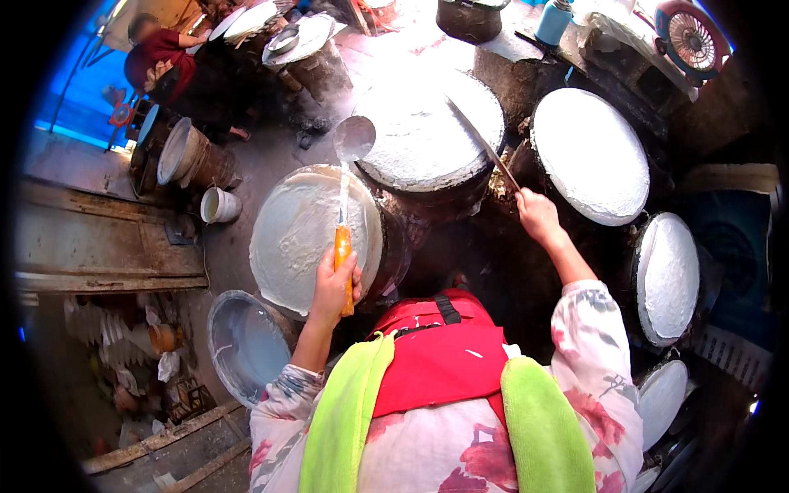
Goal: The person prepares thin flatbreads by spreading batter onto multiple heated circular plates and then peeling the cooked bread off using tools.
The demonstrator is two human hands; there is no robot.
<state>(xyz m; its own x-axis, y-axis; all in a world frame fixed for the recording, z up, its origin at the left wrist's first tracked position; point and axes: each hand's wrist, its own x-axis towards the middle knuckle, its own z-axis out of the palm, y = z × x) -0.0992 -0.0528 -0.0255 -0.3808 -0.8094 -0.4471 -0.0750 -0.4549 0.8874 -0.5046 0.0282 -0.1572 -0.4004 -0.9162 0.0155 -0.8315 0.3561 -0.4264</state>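
Note:
My left hand (336, 285) grips the orange handle of a metal ladle (355, 138). The ladle's bowl is at the left edge of a large round griddle (425, 138) covered with a white layer; whether it touches cannot be told. Below the ladle's shaft lies another round griddle (308, 240), coated with pale batter. My right hand (538, 215) holds a long, thin, flat stick or blade (478, 137), which slants across the right part of the large griddle. The far end of this tool fades into the glare.
To the right stand more white-topped round griddles (590, 157), (669, 278). A basin (249, 339) of pale liquid sits lower left, near a small white bucket (220, 205). A person (161, 58) in dark red works at far left. A fan (690, 42) is at upper right.

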